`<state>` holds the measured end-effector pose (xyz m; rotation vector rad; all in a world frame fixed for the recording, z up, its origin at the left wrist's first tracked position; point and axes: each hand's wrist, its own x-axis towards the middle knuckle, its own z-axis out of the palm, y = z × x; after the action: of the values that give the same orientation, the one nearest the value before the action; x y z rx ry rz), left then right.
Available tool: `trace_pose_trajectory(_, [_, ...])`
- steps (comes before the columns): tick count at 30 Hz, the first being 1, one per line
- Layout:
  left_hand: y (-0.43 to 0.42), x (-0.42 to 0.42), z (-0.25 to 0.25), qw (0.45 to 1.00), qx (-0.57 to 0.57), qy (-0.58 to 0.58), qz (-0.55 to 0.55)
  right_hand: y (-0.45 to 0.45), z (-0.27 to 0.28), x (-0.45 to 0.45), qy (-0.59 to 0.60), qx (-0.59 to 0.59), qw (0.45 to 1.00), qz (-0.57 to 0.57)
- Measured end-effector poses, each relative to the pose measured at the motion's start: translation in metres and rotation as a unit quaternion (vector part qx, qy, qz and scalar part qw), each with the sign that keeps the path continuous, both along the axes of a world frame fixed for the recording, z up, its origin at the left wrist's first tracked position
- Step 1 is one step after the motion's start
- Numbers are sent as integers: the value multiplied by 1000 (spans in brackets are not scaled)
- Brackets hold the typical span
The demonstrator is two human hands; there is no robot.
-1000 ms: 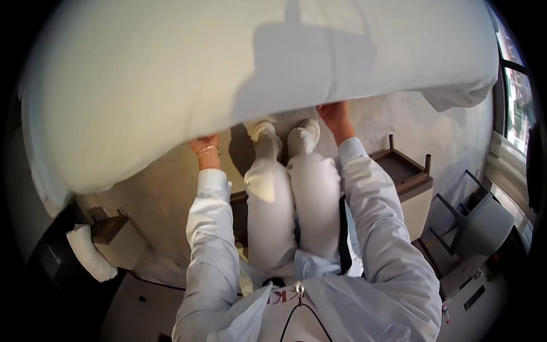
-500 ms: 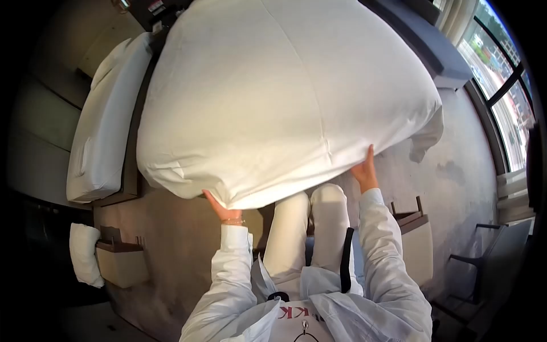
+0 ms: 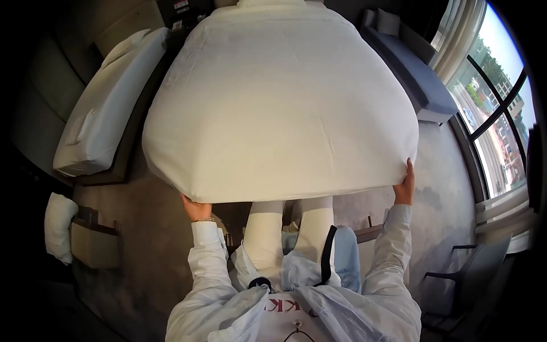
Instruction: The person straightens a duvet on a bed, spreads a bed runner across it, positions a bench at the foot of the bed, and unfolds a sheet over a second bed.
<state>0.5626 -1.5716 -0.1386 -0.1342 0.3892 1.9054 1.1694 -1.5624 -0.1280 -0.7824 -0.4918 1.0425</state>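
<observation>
This is a bedroom, most likely in a hotel: a wide bed under a taut white sheet (image 3: pixel 273 114) fills 12 o'clock, a narrower white-covered bed (image 3: pixel 117 108) lies at 10, and a long blue-grey upholstered sofa (image 3: pixel 413 82) stands at 2. Mottled grey-brown carpet (image 3: pixel 441 188) surrounds them, and a black-framed window (image 3: pixel 496 105) between 2 and 3 overlooks a street.

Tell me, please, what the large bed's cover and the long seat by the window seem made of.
The bed cover looks like matte woven cotton or a blend, given its soft creases; the long seat seems upholstered in dull blue-grey fabric, showing no gloss.
</observation>
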Motion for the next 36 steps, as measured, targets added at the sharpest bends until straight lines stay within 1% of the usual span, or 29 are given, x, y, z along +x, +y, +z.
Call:
trace_pose_trajectory(1, [-10,5,27,999,3,-23,-30,-7,4,-5,1,-4,1000,-1])
trace_pose_trajectory(2, [-18,8,50,999,-1,-25,-29,-11,17,-14,65,-28,997,-16])
trace_pose_trajectory(3, [-22,11,70,998,25,46,-30,-13,30,-19,126,-50,990,-30])
trace_pose_trajectory(4, [-24,12,81,991,49,118,-30,-16,37,-19,122,-54,991,-27])
trace_pose_trajectory(5, [-26,8,84,992,43,116,-28,-21,41,-19,106,-52,992,-39])
trace_pose_trajectory(7, [-26,-3,85,983,69,166,-37,-31,55,-17,87,-53,993,-50])
trace_pose_trajectory(10, [-40,0,83,983,58,170,-24,-40,75,-18,90,-28,994,-61])
trace_pose_trajectory(12, [-43,3,71,981,59,184,-5,-54,72,-29,62,-46,996,-49])
trace_pose_trajectory(14, [-41,-9,40,978,-28,208,2,-60,33,-26,55,-76,992,-90])
trace_pose_trajectory(15, [-43,-23,11,978,-32,207,7,-64,11,-19,54,-79,992,-84])
trace_pose_trajectory(17, [-44,-55,-48,988,-48,138,-41,-67,-42,5,174,-92,976,-92])
trace_pose_trajectory(18, [-42,-59,-62,988,-53,141,-35,-68,-80,34,176,-97,976,-86])
trace_pose_trajectory(19, [-39,-63,-73,988,-64,137,-40,-69,-121,71,218,24,967,130])
trace_pose_trajectory(20, [-35,-66,-81,987,-75,133,-47,-68,-145,92,246,144,898,335])
trace_pose_trajectory(21, [-27,-67,-86,989,-71,124,-48,-62,-148,96,233,193,874,381])
trace_pose_trajectory(22, [-21,-68,-94,989,-76,121,-49,-60,-136,89,233,187,875,381])
trace_pose_trajectory(23, [-14,-73,-102,991,-87,104,-18,-59,-108,65,227,51,961,151])
trace_pose_trajectory(24, [-11,-78,-108,991,-99,89,11,-60,-87,47,203,-89,971,-94])
trace_pose_trajectory(25, [-11,-82,-113,990,-108,89,4,-60,-78,43,214,-94,969,-80])
trace_pose_trajectory(27, [-6,-87,-121,983,-130,116,63,-56,-82,58,226,-96,966,-83])
trace_pose_trajectory(28, [-4,-87,-108,986,-141,62,65,-46,-97,84,225,-90,966,-91])
trace_pose_trajectory(29, [-9,-89,-92,986,-156,9,66,-41,-116,115,236,7,971,45])
trace_pose_trajectory(30, [-14,-97,-88,985,-152,53,70,-43,-126,133,240,100,949,178])
trace_pose_trajectory(31, [-20,-98,-71,987,-125,79,65,-40,-102,117,171,49,980,89])
trace_pose_trajectory(32, [-23,-96,-55,985,-98,128,62,-32,-51,80,100,0,995,0])
trace_pose_trajectory(33, [-26,-94,-39,980,-72,176,62,-32,-7,54,103,-44,994,-14])
trace_pose_trajectory(34, [-25,-91,-27,970,-80,219,65,-30,18,42,106,-92,990,-26])
trace_pose_trajectory(35, [-25,-88,-15,959,-89,261,69,-24,17,52,106,-96,989,-29])
trace_pose_trajectory(36, [-20,-100,-18,972,-44,222,59,-15,13,66,92,-99,990,-36])
